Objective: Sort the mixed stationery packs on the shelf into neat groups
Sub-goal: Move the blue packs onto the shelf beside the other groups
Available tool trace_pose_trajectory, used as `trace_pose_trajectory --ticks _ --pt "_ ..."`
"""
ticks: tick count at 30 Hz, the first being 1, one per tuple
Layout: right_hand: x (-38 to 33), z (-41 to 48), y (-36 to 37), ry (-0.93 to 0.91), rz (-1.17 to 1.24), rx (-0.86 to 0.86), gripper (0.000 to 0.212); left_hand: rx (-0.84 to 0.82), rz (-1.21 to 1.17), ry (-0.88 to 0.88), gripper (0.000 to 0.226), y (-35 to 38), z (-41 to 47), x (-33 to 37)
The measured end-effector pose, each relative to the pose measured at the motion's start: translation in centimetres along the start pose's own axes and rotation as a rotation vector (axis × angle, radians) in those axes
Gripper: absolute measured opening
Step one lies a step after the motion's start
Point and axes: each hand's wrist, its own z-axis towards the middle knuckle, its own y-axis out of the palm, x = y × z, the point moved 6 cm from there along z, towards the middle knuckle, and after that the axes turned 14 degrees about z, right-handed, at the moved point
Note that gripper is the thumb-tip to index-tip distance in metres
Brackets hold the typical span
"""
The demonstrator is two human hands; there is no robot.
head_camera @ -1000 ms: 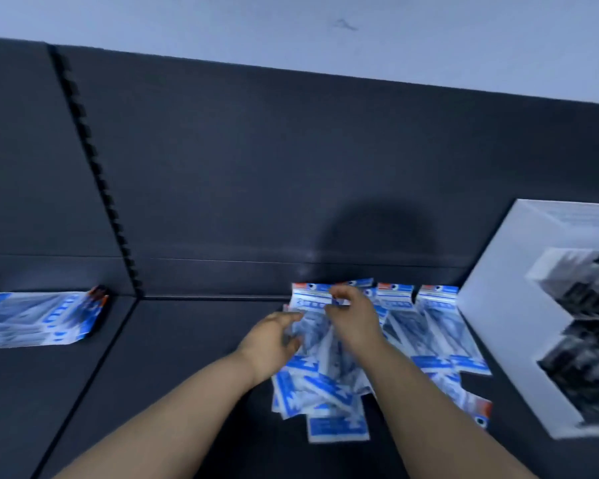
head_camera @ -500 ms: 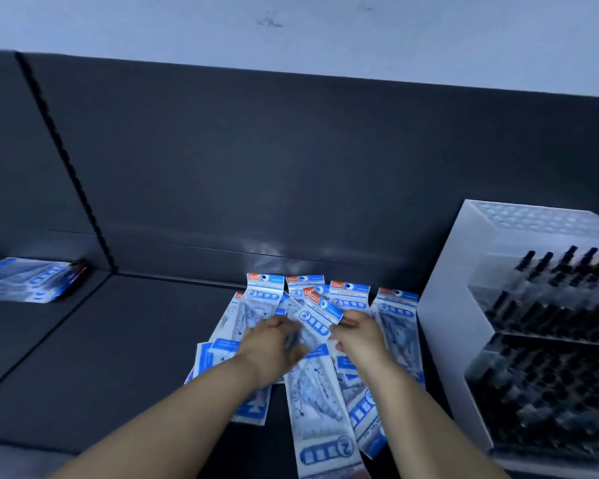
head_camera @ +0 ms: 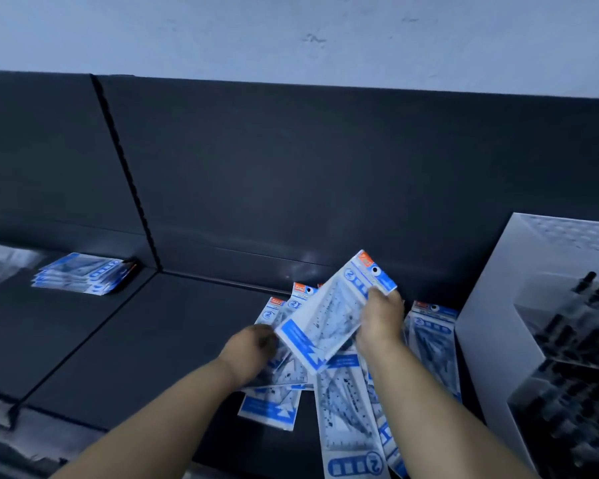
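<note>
A loose heap of blue-and-white stationery packs point(head_camera: 346, 409) lies on the dark shelf point(head_camera: 135, 340), fanned out at odd angles. My right hand point(head_camera: 381, 319) grips one pack point(head_camera: 329, 319) near its top and holds it tilted above the heap. My left hand point(head_camera: 251, 350) reaches under the raised pack's lower edge, down among the lying packs; its fingers are hidden. A neat stack of similar packs point(head_camera: 80, 274) lies at the far left of the shelf.
A white display box point(head_camera: 491, 305) holding several black pens stands right beside the heap. A notched upright strip point(head_camera: 125, 174) divides the dark back panel. The shelf's front edge runs along the bottom left.
My right hand has lifted one pack off the heap and tilted it up. The left hand slid lower and to the right under it. The view shifted right.
</note>
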Motion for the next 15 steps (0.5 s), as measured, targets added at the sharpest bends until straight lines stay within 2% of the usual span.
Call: trace_pose_trajectory --ticks 2,3,6,8,10,13,15 --pt "2.3 -0.3 2.2 0.102 -0.059 -0.071 0.015 0.035 -0.364 -0.125 0.027 -0.6 -0.1 -1.4" --pt "3.2 -0.9 3.1 0.153 -0.113 -0.104 0.023 0.073 -0.489 -0.174 0.035 -1.0 0.0 -2.1" --pt "4.7 -2.1 3.9 0.257 -0.277 -0.116 0.045 0.134 -0.597 -0.206 0.044 -2.3 0.5 -3.1" --pt "5.6 -1.9 3.6 0.303 -0.258 -0.081 0.050 0.070 -0.456 -0.158 0.042 -2.5 1.1 -3.1" --pt "6.4 -1.6 3.4 0.341 -0.224 -0.058 0.046 -0.025 -0.196 -0.087 0.040 -2.1 1.4 -2.7" --pt "7.4 -1.2 3.4 0.407 -0.136 -0.048 0.028 -0.097 -0.012 -0.093 0.064 -1.1 1.9 -2.5" --pt "7.6 -1.1 3.1 0.436 -0.118 -0.054 0.022 -0.079 0.067 -0.117 0.077 -1.0 2.2 -2.3"
